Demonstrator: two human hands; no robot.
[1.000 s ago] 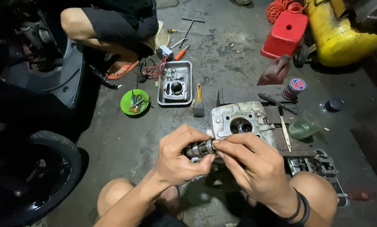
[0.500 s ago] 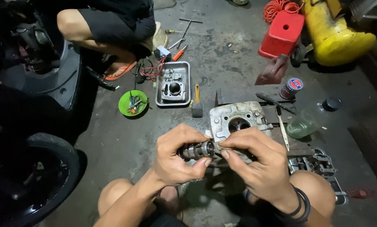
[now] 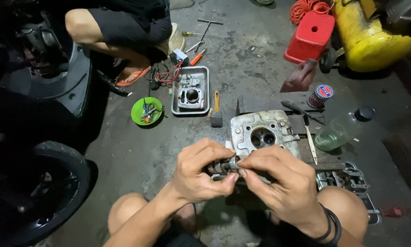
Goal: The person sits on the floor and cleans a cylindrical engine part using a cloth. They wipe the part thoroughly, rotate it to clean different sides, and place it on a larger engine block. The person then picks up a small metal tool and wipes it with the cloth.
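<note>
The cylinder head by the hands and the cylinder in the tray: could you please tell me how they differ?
The cylinder head lies bare on the floor just beyond the hands; the cylinder sits farther off in a grey tray. The cylinder head looks larger and pale, stained whitish; the cylinder is smaller and darker grey. The cylinder head's central opening is irregular, the cylinder's bore plain and round. Both are metal engine parts.

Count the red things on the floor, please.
3: a stool at top right, a hose coil behind it, a sandal at top left. Others may be hidden.
</note>
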